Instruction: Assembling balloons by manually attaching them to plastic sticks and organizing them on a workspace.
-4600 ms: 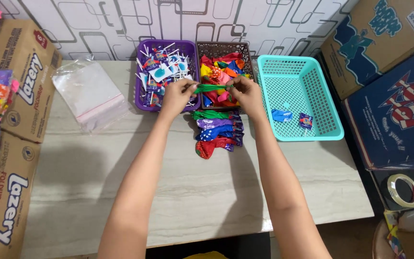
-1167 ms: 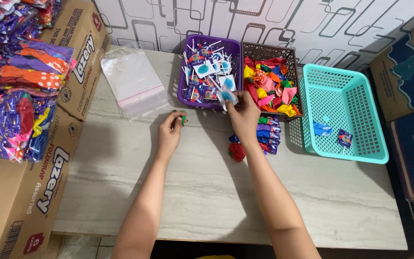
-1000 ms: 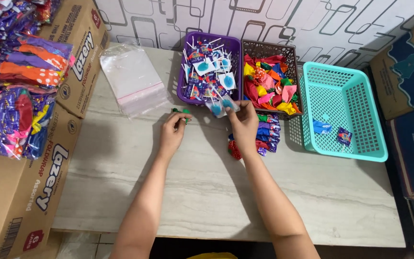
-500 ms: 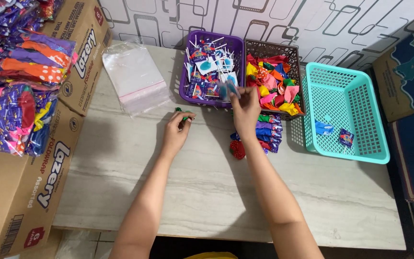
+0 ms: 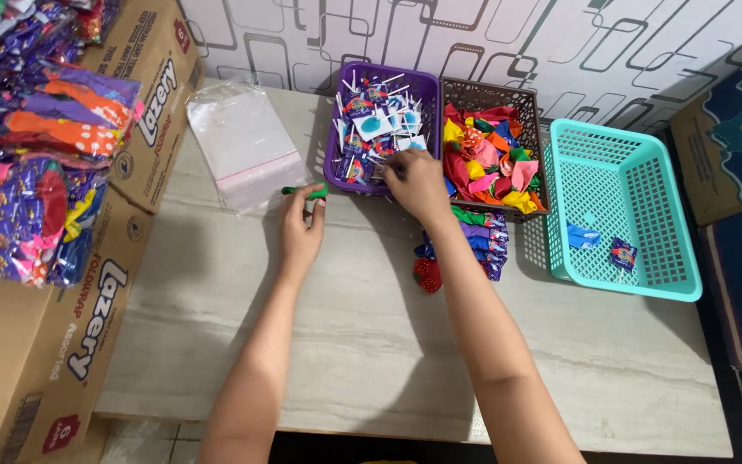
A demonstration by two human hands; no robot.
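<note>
**Worktable stock, hands at the purple basket**

Item 1. Left hand (image 5: 301, 234): I see it resting on the pale stone-look table (image 5: 371, 344), fingers closed narrowly on a green balloon (image 5: 307, 192) held at the fingertips. The balloon lies just beside the lower edge of a clear zip bag (image 5: 246, 148) and left of the purple basket.

Item 2. Right hand (image 5: 418, 182): reaching over the front rim of the purple basket (image 5: 377, 129), fingers curled among the small wrapped lollipops (image 5: 371, 129) inside. I cannot tell whether it has one pinched.

Item 3. Brown basket (image 5: 491, 142): directly right of the purple one, touching it, filled with loose balloons in red, yellow, pink and green.

Item 4. Loose balloon pile (image 5: 465, 249): on the table in front of the brown basket, blue, purple, green and red, partly hidden by my right forearm.

Item 5. Teal basket (image 5: 624, 206): right of the brown basket, holding two small blue packets (image 5: 603, 245).

Item 6. Cardboard boxes (image 5: 88, 283): along the left edge, topped with bagged balloon packs (image 5: 27, 155). More boxes (image 5: 732, 129) stand at far right.
</note>
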